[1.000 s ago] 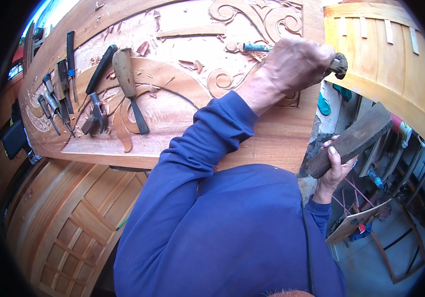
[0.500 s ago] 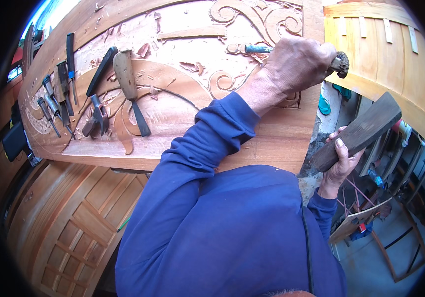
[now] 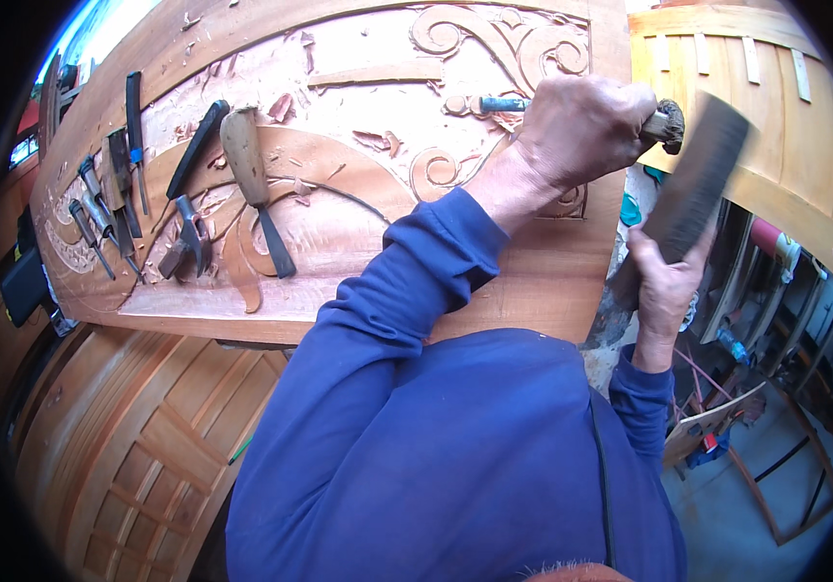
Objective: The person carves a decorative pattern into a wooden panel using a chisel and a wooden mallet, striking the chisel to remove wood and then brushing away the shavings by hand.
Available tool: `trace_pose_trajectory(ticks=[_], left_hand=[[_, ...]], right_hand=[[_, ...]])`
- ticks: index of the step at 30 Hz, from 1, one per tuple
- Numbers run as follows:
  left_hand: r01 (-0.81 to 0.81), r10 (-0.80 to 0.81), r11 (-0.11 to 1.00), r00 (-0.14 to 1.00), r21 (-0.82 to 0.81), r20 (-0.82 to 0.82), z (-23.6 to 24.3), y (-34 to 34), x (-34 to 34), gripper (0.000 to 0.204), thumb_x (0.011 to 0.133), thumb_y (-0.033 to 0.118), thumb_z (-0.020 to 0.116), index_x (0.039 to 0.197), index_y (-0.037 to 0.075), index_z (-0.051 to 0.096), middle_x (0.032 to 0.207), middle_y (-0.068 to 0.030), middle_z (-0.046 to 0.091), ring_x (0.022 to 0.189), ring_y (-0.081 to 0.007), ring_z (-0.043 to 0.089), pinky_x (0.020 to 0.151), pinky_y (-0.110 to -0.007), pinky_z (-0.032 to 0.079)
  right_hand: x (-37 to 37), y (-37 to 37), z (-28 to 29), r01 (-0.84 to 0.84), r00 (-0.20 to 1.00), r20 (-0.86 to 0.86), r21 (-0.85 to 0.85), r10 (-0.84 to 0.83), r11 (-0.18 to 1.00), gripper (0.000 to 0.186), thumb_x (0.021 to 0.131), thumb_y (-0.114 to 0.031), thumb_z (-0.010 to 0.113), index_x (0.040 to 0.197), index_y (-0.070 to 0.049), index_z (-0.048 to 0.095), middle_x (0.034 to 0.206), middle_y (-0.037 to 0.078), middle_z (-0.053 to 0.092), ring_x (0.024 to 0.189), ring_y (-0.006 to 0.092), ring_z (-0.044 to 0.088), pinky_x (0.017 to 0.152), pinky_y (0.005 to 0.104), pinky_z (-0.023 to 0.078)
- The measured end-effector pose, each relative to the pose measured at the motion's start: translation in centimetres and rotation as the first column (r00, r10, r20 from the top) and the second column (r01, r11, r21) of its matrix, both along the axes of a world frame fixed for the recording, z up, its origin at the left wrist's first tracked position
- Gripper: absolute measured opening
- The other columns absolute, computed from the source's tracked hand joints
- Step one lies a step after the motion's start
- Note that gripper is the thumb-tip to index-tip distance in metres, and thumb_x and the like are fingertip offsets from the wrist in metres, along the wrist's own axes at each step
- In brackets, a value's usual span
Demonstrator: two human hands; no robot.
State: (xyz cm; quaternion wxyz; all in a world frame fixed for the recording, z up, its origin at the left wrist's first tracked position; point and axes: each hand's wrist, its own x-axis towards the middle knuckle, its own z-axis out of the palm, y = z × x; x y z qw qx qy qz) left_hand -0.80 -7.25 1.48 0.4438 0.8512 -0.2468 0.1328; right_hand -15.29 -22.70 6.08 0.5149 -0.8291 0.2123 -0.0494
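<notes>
My left hand (image 3: 586,126) is closed round a chisel (image 3: 502,104), which lies across the carved wooden panel (image 3: 552,281). The chisel's blue shank points left, and its frayed wooden butt sticks out past my fist over the panel's right edge. My right hand (image 3: 667,291) grips a dark wooden block (image 3: 693,189), raised and blurred by motion. The block's upper end is close to the chisel's butt, with a small gap between them. Scrolls in relief (image 3: 436,165) surround the chisel's tip.
Several chisels (image 3: 96,199), a hammer (image 3: 191,238), a black-handled tool (image 3: 198,150) and a wooden-handled chisel (image 3: 245,160) lie among shavings on the panel's left. A panelled door (image 3: 164,446) stands at lower left. Another pale board (image 3: 775,126) is at far right, above stacked timber and frames.
My right hand has swung the wooden block up and left, toward the chisel's butt, and turned it more upright. My left hand and the chisel have stayed almost still.
</notes>
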Motion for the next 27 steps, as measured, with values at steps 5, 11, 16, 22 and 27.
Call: trace_pose_trajectory(ticks=[5,11,16,22,27], left_hand=[[-0.005,0.005,1.0,1.0,0.002,-0.027,-0.2,0.0,0.0,0.016,0.084,0.024,0.071,0.076,0.013,0.062,0.064,-0.01,0.064,0.064,-0.0307,0.071,0.052,-0.045,0.053],[-0.009,0.009,1.0,0.999,0.016,-0.048,0.2,0.1,0.1,0.015,0.084,0.023,0.07,0.077,0.013,0.063,0.065,-0.0097,0.064,0.064,-0.0304,0.071,0.052,-0.045,0.053],[-0.028,0.027,0.999,0.999,-0.028,-0.036,0.2,0.3,0.0,0.014,0.083,0.023,0.072,0.079,0.013,0.063,0.067,-0.0101,0.065,0.065,-0.0302,0.071,0.052,-0.044,0.053],[-0.043,0.043,0.999,0.999,-0.028,-0.021,0.3,0.4,0.2,0.015,0.082,0.024,0.073,0.08,0.013,0.063,0.067,-0.0106,0.064,0.065,-0.0301,0.07,0.053,-0.043,0.054],[-0.045,0.044,0.995,0.999,-0.09,-0.018,0.3,0.6,0.2,0.015,0.081,0.026,0.074,0.082,0.014,0.065,0.067,-0.0102,0.064,0.063,-0.03,0.07,0.051,-0.043,0.052]], right_hand=[[1.1,-0.3,1.1,0.023,0.999,-0.052,0.1,-0.018,0.995,0.078,0.084,0.003,0.075,0.153,-0.006,0.041,0.114,0.005,0.065,0.097,0.0129,0.065,0.088,0.0289,0.054],[0.9,0.1,0.1,-0.124,0.992,-0.028,-0.009,0.123,0.992,0.083,0.086,0.005,0.071,0.158,-0.007,0.033,0.123,0.007,0.064,0.104,0.016,0.065,0.094,0.0296,0.052],[2.7,-0.3,1.6,0.048,0.994,0.1,0.017,-0.049,0.999,0.081,0.087,0.006,0.071,0.158,-0.008,0.035,0.12,0.008,0.063,0.102,0.0148,0.064,0.094,0.0303,0.052],[1.9,0.4,0.2,-0.165,0.975,0.124,-0.158,0.185,0.974,0.085,0.086,0.006,0.073,0.16,-0.01,0.033,0.124,0.007,0.063,0.1,0.0147,0.062,0.093,0.0305,0.053],[3.5,1.0,2.0,0.156,0.946,0.288,-0.001,-0.149,0.988,0.063,0.087,-0.001,0.076,0.142,-0.01,0.048,0.107,0.005,0.064,0.086,0.0138,0.065,0.083,0.0292,0.055]])
